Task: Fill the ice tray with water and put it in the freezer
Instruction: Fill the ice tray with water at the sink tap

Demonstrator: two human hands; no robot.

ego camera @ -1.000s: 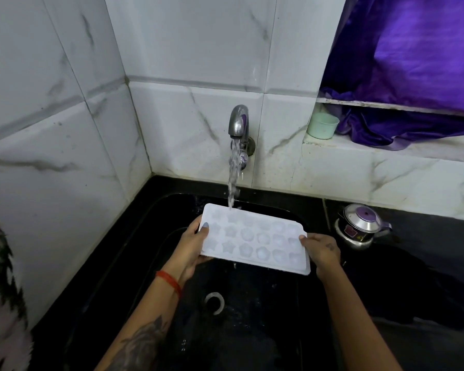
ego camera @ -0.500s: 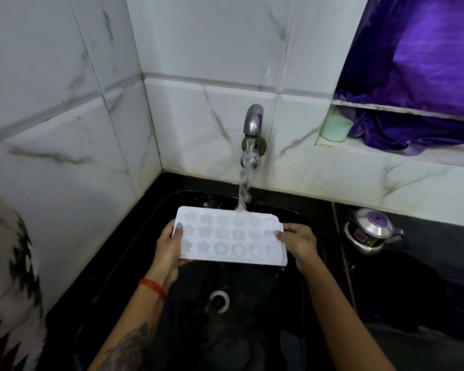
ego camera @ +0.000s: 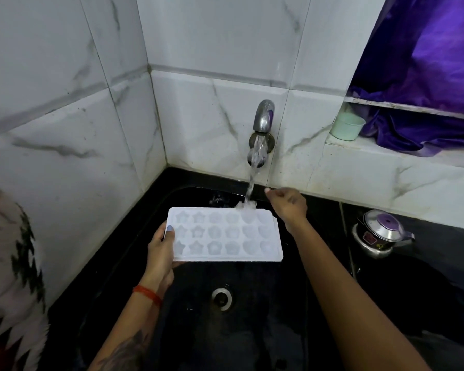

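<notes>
The white plastic ice tray with star and round moulds (ego camera: pixel 227 234) sits at the centre of the frame, held level over the black sink basin (ego camera: pixel 252 330), with the stream of water (ego camera: pixel 252 180) from the steel wall tap (ego camera: pixel 264 116) striking its far edge towards the right. Half a second ago both hands held its short ends; now only the left hand (ego camera: pixel 160 253) grips it, thumb on top at the left end and fingers beneath. The right hand (ego camera: pixel 288 203) has let go and lifted off to the upper right of the tray, fingers loosely curled round nothing, just beside the falling water. At the right edge stands a small steel pot with a purple-knobbed lid (ego camera: pixel 381 234); above it, a pale green cup (ego camera: pixel 347 127) on the ledge beside purple cloth (ego camera: pixel 426 76)
</notes>
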